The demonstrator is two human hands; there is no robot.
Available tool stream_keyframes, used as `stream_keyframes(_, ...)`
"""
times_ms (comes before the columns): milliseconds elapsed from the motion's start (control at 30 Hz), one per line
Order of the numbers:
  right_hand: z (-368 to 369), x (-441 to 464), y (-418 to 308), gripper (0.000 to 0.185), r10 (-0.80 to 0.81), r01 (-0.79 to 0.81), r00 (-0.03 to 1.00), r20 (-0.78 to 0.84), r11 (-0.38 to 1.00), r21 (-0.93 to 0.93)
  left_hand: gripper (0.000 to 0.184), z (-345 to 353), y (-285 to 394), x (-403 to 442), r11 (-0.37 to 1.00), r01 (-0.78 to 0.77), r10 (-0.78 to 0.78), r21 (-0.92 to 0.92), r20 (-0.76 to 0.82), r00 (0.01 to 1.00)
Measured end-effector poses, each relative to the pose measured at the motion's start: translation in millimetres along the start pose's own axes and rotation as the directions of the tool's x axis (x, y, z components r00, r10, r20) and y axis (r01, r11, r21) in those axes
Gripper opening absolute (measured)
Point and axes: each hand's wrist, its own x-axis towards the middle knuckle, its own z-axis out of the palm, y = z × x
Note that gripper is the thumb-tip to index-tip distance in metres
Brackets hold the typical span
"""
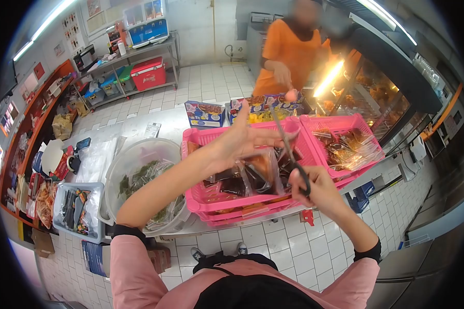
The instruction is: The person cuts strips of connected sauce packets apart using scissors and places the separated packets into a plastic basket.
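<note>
Square white tiles with dark joints pave the floor (294,247), and across it stands a long table (108,126) topped in smooth, bare metal. Glass panes front a boxy display case (379,98) at the right, lit by a glowing tube. Beyond the table is a co-worker (288,51) in a plain orange top, partly blurred. Nearer, a pink plastic crate (192,194) with slotted, ribbed walls holds clear, glossy bags (263,172) of dark brown liquid, their film creased and shiny. Just beside it, a second pink crate (363,121) carries wrinkled clear packets of golden-brown food. To the left sits a round, translucent tub (111,180) of leafy green stuff in crinkled film, then a rectangular grey bin (62,226) of slim black pieces and small packets. Above the bags the left hand (239,139) is spread wide, palm flat, with nothing seen in it. The right hand (317,190) is closed round the looped black handles of a pair of scissors (293,159), whose narrow metal blades slant up past the left fingertips, over the crate.
</note>
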Motion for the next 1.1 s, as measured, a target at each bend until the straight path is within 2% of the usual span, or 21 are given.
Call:
stream_keyframes(67, -10.4, 3.4, 4.6, 0.046, -0.064, 0.068, 0.996, -0.07, 0.996, 0.065, 0.077, -21.6, -4.0, 26.2, 0.979, -0.112, 0.152, -0.168, 0.252, 0.956)
stream_keyframes(100, -15.8, 1.3, 4.4, 0.046, -0.066, 0.07, 0.995, -0.073, 0.996, 0.062, 0.077, -25.1, -4.0, 34.4, 0.979, -0.114, 0.155, -0.168, 0.255, 0.954)
stream_keyframes(133, -21.2, -3.1, 4.6, 0.047, -0.103, 0.109, 0.992, -0.079, 0.991, 0.075, 0.067, -26.7, -4.1, 41.4, 0.913, -0.364, 0.355, 0.182, 0.081, 0.931)
stream_keyframes(167, -26.5, -8.2, 4.9, 0.047, -0.141, 0.149, 0.986, -0.084, 0.985, 0.087, 0.058, -27.6, -3.7, 46.8, 0.692, -0.483, 0.579, 0.536, -0.013, 0.815)
stream_keyframes(200, -30.7, -15.2, 6.0, 0.049, -0.159, 0.164, 0.981, -0.11, 0.985, 0.047, 0.044, -20.0, 2.8, 31.3, 0.539, -0.496, 0.622, 0.681, 0.074, 0.779)
stream_keyframes(233, -33.5, -23.4, 7.3, 0.049, -0.158, 0.164, 0.981, -0.113, 0.985, 0.046, 0.044, -13.1, 2.9, 21.3, 0.539, -0.498, 0.622, 0.68, 0.077, 0.779)
stream_keyframes(300, -38.6, -39.5, 14.1, 0.052, -0.21, 0.214, 0.961, -0.181, 0.977, 0.005, 0.041, -1.7, -7.9, 8.9, 0.428, -0.659, 0.392, 0.619, 0.529, 0.752)
stream_keyframes(367, -45.1, -49.6, 26.2, 0.055, -0.22, 0.224, 0.954, -0.204, 0.975, -0.006, 0.036, 1.7, -27.4, 5.9, 0.029, -0.606, 0.267, 0.795, 0.578, 0.771)
stream_keyframes(400, -46.7, -54.3, 30.7, 0.055, -0.238, 0.24, 0.947, -0.216, 0.971, -0.017, 0.027, 3.3, -34.8, 8.6, -0.06, -0.592, 0.303, 0.804, 0.579, 0.757)
stream_keyframes(433, -49.4, -59.2, 34.5, 0.056, -0.257, 0.257, 0.94, -0.225, 0.966, -0.029, 0.027, 3.4, -36.3, 12.5, -0.052, -0.593, 0.299, 0.803, 0.58, 0.758)
stream_keyframes(500, -58.9, -69.1, 38.9, 0.051, -0.173, 0.188, 0.968, -0.18, 0.979, 0.072, 0.02, 0.6, -31.9, 22.1, -0.141, -0.516, 0.306, 0.845, 0.532, 0.789)
stream_keyframes(533, -59.7, -71.9, 42.0, 0.051, -0.173, 0.192, 0.964, -0.202, 0.978, 0.077, 0.016, -3.5, -28.1, 28.5, -0.058, -0.51, 0.454, 0.858, 0.477, 0.753)
stream_keyframes(567, -59.1, -74.2, 44.8, 0.051, -0.174, 0.197, 0.959, -0.223, 0.977, 0.082, 0.016, -6.2, -24.0, 34.9, -0.055, -0.508, 0.452, 0.86, 0.475, 0.755)
stream_keyframes(633, -57.0, -76.2, 50.8, 0.051, -0.188, 0.214, 0.952, -0.243, 0.973, 0.083, 0.017, -8.6, -13.7, 46.6, 0.042, -0.627, 0.762, 0.778, 0.381, 0.523)
stream_keyframes(667, -56.3, -76.8, 53.5, 0.052, -0.178, 0.201, 0.959, -0.221, 0.976, 0.088, 0.017, -8.3, -7.5, 49.0, 0.041, -0.624, 0.762, 0.78, 0.38, 0.524)
stream_keyframes(733, -57.1, -76.4, 56.1, 0.053, -0.156, 0.167, 0.975, -0.157, 0.984, 0.063, 0.018, -3.4, 7.0, 47.6, -0.033, -0.646, 0.813, 0.763, 0.396, 0.427)
stream_keyframes(767, -54.7, -75.6, 55.5, 0.053, -0.157, 0.168, 0.976, -0.154, 0.984, 0.063, 0.018, 0.8, 14.5, 44.1, -0.032, -0.643, 0.813, 0.765, 0.394, 0.428)
stream_keyframes(833, -48.3, -72.2, 53.0, 0.054, -0.199, 0.202, 0.977, -0.073, 0.979, 0.036, 0.022, 12.3, 33.7, 29.1, 0.174, -0.586, 0.791, 0.792, 0.242, 0.562)
stream_keyframes(867, -48.2, -69.6, 53.3, 0.052, -0.235, 0.235, 0.972, -0.008, 0.972, 0.021, 0.027, 15.2, 41.3, 22.3, 0.348, -0.522, 0.721, 0.779, 0.134, 0.68)
stream_keyframes(1000, -39.4, -55.8, 58.0, 0.044, -0.243, 0.263, 0.954, 0.177, 0.96, -0.097, 0.03, 7.1, 47.7, 24.5, 0.485, -0.641, 0.684, 0.595, 0.199, 0.702)
stream_keyframes(1100, -23.9, -45.8, 50.2, 0.039, -0.282, 0.306, 0.94, 0.192, 0.946, -0.109, 0.03, 7.5, 39.2, 11.5, 0.499, -0.579, 0.62, 0.644, 0.202, 0.758)
